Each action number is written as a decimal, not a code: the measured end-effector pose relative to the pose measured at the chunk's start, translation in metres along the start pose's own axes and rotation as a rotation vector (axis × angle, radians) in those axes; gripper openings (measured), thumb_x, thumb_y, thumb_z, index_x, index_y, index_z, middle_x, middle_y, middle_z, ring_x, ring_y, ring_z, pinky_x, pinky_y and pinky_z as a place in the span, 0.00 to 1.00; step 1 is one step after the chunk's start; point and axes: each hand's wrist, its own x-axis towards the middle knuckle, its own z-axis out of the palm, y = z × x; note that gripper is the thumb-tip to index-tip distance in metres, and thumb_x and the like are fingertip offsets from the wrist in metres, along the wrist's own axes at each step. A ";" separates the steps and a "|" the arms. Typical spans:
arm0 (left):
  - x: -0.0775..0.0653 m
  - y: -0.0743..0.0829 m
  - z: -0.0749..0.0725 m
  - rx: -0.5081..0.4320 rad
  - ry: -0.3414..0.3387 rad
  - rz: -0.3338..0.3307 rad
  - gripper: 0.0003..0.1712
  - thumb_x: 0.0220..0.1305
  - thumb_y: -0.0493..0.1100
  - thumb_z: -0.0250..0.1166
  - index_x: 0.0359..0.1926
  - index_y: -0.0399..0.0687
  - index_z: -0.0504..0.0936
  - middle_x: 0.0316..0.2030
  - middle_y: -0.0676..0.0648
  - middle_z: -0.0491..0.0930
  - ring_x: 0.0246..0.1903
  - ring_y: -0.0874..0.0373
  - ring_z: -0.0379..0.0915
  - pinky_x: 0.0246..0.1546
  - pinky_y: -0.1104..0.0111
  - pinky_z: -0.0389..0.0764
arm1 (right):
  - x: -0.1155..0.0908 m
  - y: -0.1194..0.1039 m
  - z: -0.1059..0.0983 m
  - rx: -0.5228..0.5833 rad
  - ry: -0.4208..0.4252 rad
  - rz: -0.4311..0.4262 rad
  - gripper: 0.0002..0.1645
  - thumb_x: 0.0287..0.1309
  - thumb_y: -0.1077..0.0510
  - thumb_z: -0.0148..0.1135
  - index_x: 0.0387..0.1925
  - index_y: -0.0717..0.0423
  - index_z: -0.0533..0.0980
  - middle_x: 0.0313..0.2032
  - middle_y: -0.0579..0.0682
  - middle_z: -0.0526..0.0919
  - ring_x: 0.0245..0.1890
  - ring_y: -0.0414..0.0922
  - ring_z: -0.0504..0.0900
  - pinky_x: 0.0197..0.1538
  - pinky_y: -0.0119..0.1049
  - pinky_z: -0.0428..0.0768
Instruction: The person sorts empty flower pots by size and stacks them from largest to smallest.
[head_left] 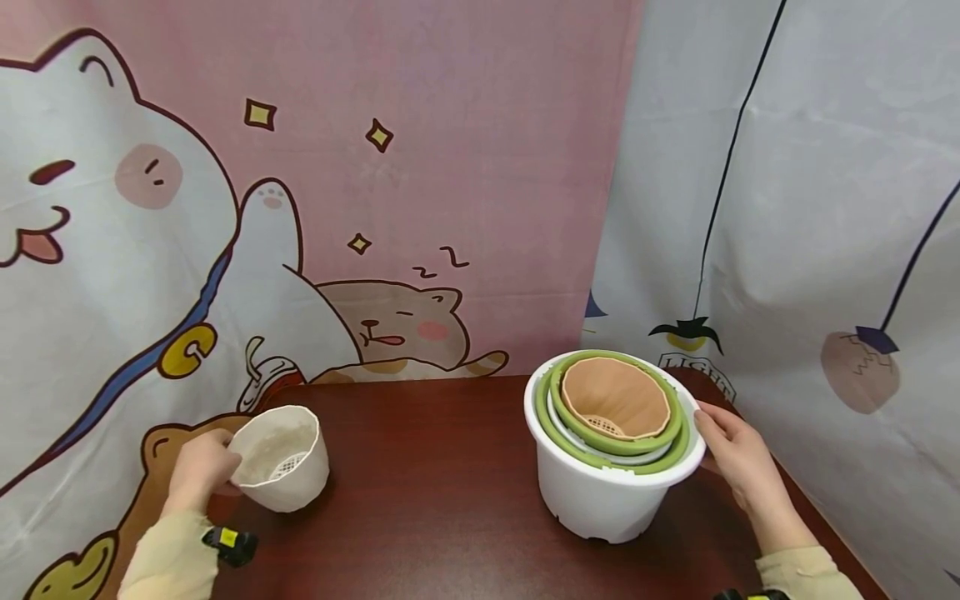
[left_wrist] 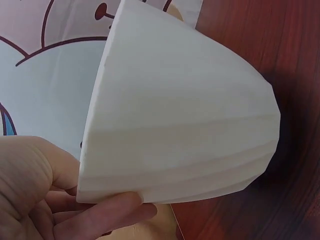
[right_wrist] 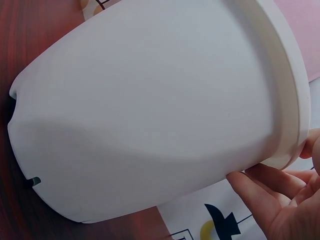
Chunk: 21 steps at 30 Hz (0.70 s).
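Note:
At the left, my left hand (head_left: 201, 468) pinches the rim of a small white faceted flower pot (head_left: 303, 475), thumb on the rim and fingers under the outer wall. Its mouth tilts toward me, showing a perforated bottom. On the right stands a large white flower pot (head_left: 600, 500) with green pots (head_left: 546, 408) and a peach-orange pot (head_left: 615, 392) nested inside. My right hand (head_left: 738, 450) grips the large pot's right rim; in the right wrist view its fingers (right_wrist: 255, 197) press the wall below the lip.
The dark red-brown table (head_left: 427, 483) extends between the two pots. Behind it hangs a pink cloth (head_left: 450, 167) printed with cartoon cats. A grey-white cloth (head_left: 810, 208) with printed lamps hangs close along the right edge.

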 end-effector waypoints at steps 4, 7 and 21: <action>-0.001 0.005 0.002 0.014 -0.006 0.015 0.23 0.47 0.30 0.51 0.47 0.21 0.69 0.38 0.23 0.72 0.18 0.50 0.77 0.15 0.62 0.78 | 0.001 0.001 0.000 -0.004 0.004 -0.010 0.42 0.66 0.39 0.40 0.66 0.68 0.56 0.58 0.71 0.64 0.37 0.41 0.79 0.35 0.40 0.81; -0.001 0.008 0.004 0.039 -0.011 0.026 0.24 0.48 0.30 0.51 0.49 0.21 0.68 0.39 0.23 0.71 0.18 0.51 0.76 0.15 0.62 0.78 | 0.002 0.002 0.000 -0.003 0.008 -0.016 0.41 0.66 0.39 0.40 0.65 0.68 0.56 0.58 0.71 0.64 0.37 0.41 0.79 0.35 0.40 0.81; 0.000 0.032 0.019 0.058 -0.016 0.094 0.20 0.49 0.29 0.50 0.46 0.25 0.72 0.37 0.28 0.74 0.18 0.52 0.75 0.13 0.64 0.77 | 0.002 0.001 0.000 0.003 0.011 -0.013 0.42 0.66 0.39 0.40 0.66 0.68 0.56 0.58 0.71 0.64 0.38 0.42 0.79 0.35 0.41 0.81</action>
